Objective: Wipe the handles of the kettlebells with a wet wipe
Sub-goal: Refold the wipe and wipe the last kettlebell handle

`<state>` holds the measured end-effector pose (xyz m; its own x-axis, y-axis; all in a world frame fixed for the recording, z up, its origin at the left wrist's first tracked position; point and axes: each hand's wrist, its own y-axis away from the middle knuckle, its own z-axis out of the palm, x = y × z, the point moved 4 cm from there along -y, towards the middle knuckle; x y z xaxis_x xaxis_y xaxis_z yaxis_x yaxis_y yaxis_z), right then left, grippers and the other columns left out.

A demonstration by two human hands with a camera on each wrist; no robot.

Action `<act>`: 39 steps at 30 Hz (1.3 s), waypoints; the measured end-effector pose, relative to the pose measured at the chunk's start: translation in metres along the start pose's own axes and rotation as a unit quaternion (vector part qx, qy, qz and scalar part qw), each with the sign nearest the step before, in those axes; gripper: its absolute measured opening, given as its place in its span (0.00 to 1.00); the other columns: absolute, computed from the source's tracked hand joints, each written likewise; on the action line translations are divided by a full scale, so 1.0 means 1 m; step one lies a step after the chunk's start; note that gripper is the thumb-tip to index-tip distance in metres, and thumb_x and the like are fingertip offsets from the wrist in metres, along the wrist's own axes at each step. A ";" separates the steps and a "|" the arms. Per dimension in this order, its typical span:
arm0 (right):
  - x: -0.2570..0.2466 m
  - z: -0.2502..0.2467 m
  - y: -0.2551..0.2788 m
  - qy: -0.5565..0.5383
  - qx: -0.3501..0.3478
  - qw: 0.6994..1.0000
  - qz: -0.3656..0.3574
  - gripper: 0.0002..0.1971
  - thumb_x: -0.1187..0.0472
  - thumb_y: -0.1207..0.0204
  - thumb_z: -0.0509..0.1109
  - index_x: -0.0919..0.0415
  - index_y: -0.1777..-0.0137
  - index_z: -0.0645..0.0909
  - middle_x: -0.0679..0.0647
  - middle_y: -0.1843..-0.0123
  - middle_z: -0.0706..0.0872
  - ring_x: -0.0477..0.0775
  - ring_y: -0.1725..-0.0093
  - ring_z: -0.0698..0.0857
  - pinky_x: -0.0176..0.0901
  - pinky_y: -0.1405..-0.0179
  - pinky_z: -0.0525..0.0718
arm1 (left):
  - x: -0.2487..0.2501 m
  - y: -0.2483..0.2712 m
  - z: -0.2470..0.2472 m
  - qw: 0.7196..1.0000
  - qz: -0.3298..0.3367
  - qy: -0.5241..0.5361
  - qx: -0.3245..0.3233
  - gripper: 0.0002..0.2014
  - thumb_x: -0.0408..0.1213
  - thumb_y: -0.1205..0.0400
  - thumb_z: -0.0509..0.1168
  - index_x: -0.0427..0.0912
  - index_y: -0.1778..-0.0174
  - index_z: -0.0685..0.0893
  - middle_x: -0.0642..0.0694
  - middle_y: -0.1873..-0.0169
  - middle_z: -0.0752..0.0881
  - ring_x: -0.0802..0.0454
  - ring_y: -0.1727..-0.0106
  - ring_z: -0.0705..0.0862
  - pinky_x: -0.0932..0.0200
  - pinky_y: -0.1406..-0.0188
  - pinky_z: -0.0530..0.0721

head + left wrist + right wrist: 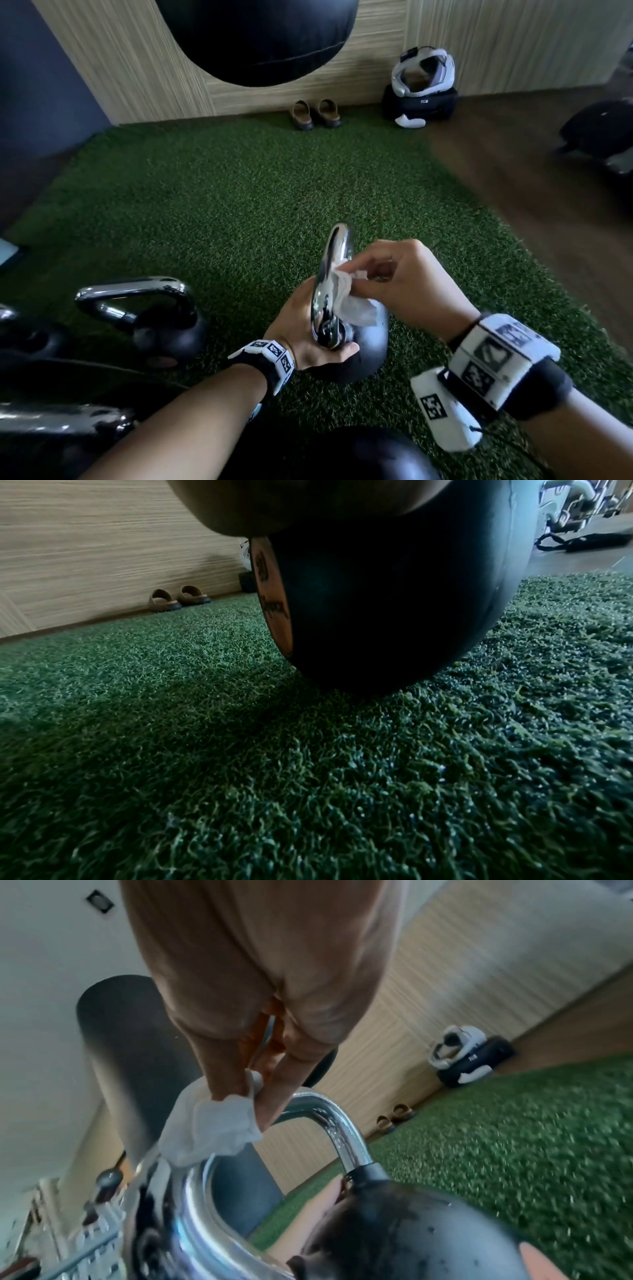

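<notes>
Green turf [239, 192] — kettlebell [363, 349] tilted, chrome handle [334, 270] pointing up, away.

Chrome handle [334, 270], black kettlebell [370, 346], white wipe [352, 305], green turf [239, 192]

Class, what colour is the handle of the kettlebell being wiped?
Shiny silver chrome handle, above a black ball-shaped body; clearest in the head view.

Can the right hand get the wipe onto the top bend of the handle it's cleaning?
Probably yes. The right hand pinches the wet wipe against the chrome handle just below that bend, which is bare; the left hand grips lower down.
</notes>
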<state>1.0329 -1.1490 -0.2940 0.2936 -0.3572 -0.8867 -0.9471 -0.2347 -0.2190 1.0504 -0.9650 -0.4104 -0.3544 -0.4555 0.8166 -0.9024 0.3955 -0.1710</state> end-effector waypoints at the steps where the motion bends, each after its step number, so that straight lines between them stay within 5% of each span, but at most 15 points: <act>1: 0.003 -0.001 -0.003 -0.024 0.001 1.000 0.020 0.06 0.62 0.29 0.85 0.53 0.54 0.93 0.47 0.59 0.94 0.56 0.62 0.92 0.56 0.59 0.94 | 0.001 0.000 0.000 1.000 0.003 -0.016 0.001 0.57 0.54 0.40 0.86 0.66 0.18 0.60 0.50 0.21 0.75 0.52 0.19 0.75 0.44 0.18 0.74; 3: 0.007 -0.001 -0.006 -0.050 0.004 0.998 0.038 0.06 0.64 0.30 0.85 0.57 0.56 0.92 0.50 0.59 0.94 0.65 0.58 0.92 0.66 0.54 0.93 | 0.004 0.000 0.000 0.999 0.002 -0.051 -0.001 0.57 0.54 0.39 0.86 0.71 0.18 0.57 0.53 0.22 0.74 0.54 0.19 0.74 0.47 0.17 0.73; 4: 0.010 0.000 -0.003 -0.053 -0.009 0.998 0.044 0.06 0.65 0.31 0.85 0.59 0.56 0.91 0.51 0.59 0.94 0.65 0.58 0.93 0.66 0.54 0.93 | 0.006 0.000 0.000 0.998 -0.007 -0.055 -0.005 0.57 0.53 0.39 0.87 0.66 0.17 0.59 0.56 0.24 0.75 0.57 0.21 0.75 0.48 0.18 0.73; 7: 0.018 0.013 0.010 -0.049 -0.084 0.994 0.048 0.06 0.67 0.32 0.86 0.61 0.58 0.91 0.50 0.59 0.94 0.51 0.60 0.94 0.44 0.59 0.92 | 0.015 0.002 0.000 0.996 -0.073 0.000 -0.046 0.45 0.36 0.37 0.87 0.47 0.25 0.72 0.66 0.39 0.76 0.71 0.38 0.79 0.64 0.26 0.73; 9: 0.021 0.018 0.014 -0.037 -0.099 0.994 0.041 0.07 0.66 0.34 0.87 0.59 0.60 0.91 0.50 0.61 0.94 0.45 0.62 0.93 0.35 0.60 0.87 | 0.020 0.003 0.001 0.997 -0.059 0.039 -0.040 0.36 0.44 0.40 0.82 0.51 0.36 0.76 0.67 0.48 0.85 0.74 0.47 0.85 0.47 0.36 0.83; 10: 0.022 0.018 0.015 -0.037 -0.096 0.994 0.036 0.08 0.66 0.34 0.88 0.59 0.61 0.92 0.51 0.61 0.94 0.45 0.63 0.92 0.34 0.61 0.86 | 0.019 0.004 0.000 0.996 -0.060 0.064 -0.019 0.36 0.48 0.43 0.79 0.50 0.37 0.78 0.66 0.51 0.88 0.71 0.48 0.87 0.56 0.35 0.85; 13: 0.020 0.015 0.016 -0.044 -0.094 0.994 0.027 0.09 0.70 0.35 0.87 0.58 0.63 0.91 0.52 0.62 0.94 0.44 0.64 0.91 0.34 0.61 0.88 | 0.000 0.006 -0.001 0.991 -0.098 0.096 -0.005 0.37 0.45 0.43 0.78 0.39 0.37 0.80 0.56 0.53 0.93 0.64 0.45 0.90 0.36 0.26 0.80; 16: 0.026 0.022 0.017 0.009 -0.104 0.995 0.009 0.13 0.68 0.35 0.88 0.49 0.64 0.90 0.47 0.64 0.93 0.40 0.64 0.91 0.32 0.60 0.88 | 0.005 0.005 -0.003 0.998 -0.046 0.029 0.016 0.44 0.40 0.39 0.83 0.73 0.29 0.74 0.51 0.38 0.89 0.52 0.34 0.88 0.36 0.29 0.84; 19: 0.033 0.030 0.016 0.083 -0.112 0.990 -0.008 0.13 0.66 0.35 0.88 0.46 0.62 0.92 0.41 0.65 0.92 0.36 0.61 0.91 0.30 0.57 0.89 | 0.018 0.004 -0.004 0.999 -0.010 0.007 0.031 0.44 0.54 0.40 0.77 0.91 0.33 0.63 0.52 0.35 0.84 0.53 0.32 0.85 0.48 0.28 0.83; 23: 0.029 0.023 0.009 0.075 -0.108 0.991 0.020 0.13 0.67 0.29 0.83 0.47 0.54 0.91 0.39 0.58 0.91 0.34 0.58 0.90 0.29 0.58 0.88 | 0.017 0.008 -0.005 0.999 -0.024 0.018 0.038 0.46 0.56 0.42 0.82 0.91 0.34 0.65 0.55 0.35 0.85 0.65 0.32 0.84 0.58 0.28 0.84; 26: 0.032 0.021 -0.007 0.067 -0.097 0.992 0.039 0.13 0.67 0.27 0.82 0.47 0.52 0.90 0.41 0.58 0.91 0.34 0.62 0.88 0.29 0.62 0.85 | 0.014 0.007 -0.003 0.999 -0.011 -0.023 0.040 0.48 0.57 0.42 0.84 0.89 0.31 0.65 0.50 0.30 0.83 0.54 0.26 0.82 0.43 0.23 0.80; 28: 0.032 0.033 -0.013 0.111 -0.155 0.981 0.029 0.08 0.67 0.25 0.80 0.51 0.53 0.92 0.39 0.63 0.88 0.33 0.69 0.84 0.27 0.68 0.80 | 0.010 0.005 -0.001 0.999 -0.001 -0.032 0.034 0.48 0.57 0.40 0.84 0.88 0.30 0.64 0.47 0.28 0.83 0.48 0.25 0.81 0.39 0.23 0.79; 32: 0.025 0.045 -0.011 0.163 -0.199 0.966 0.002 0.11 0.70 0.23 0.76 0.52 0.53 0.93 0.36 0.64 0.85 0.32 0.68 0.82 0.24 0.66 0.78 | 0.007 0.005 -0.002 0.999 -0.011 -0.013 0.036 0.51 0.49 0.41 0.88 0.86 0.30 0.64 0.51 0.31 0.85 0.56 0.29 0.84 0.44 0.26 0.82; 37: 0.028 0.039 -0.003 0.001 -0.230 0.973 0.011 0.24 0.74 0.22 0.74 0.38 0.59 0.91 0.46 0.54 0.95 0.54 0.53 0.93 0.53 0.49 0.92 | 0.007 0.007 -0.002 0.999 -0.020 0.003 0.039 0.49 0.49 0.42 0.88 0.71 0.27 0.70 0.52 0.34 0.86 0.57 0.32 0.86 0.47 0.26 0.83; 39: 0.030 0.040 -0.005 0.004 -0.251 0.968 0.003 0.25 0.73 0.23 0.75 0.35 0.60 0.90 0.41 0.56 0.94 0.46 0.55 0.92 0.47 0.52 0.91 | 0.017 0.006 -0.003 0.999 0.002 -0.009 0.041 0.49 0.52 0.41 0.85 0.85 0.30 0.65 0.52 0.34 0.85 0.53 0.30 0.85 0.51 0.25 0.81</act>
<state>1.0416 -1.1222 -0.3361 0.2905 -0.3661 -0.8841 -0.7675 -0.6409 0.0132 1.0403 -0.9677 -0.3958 -0.3617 -0.4678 0.8064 -0.9177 0.3310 -0.2196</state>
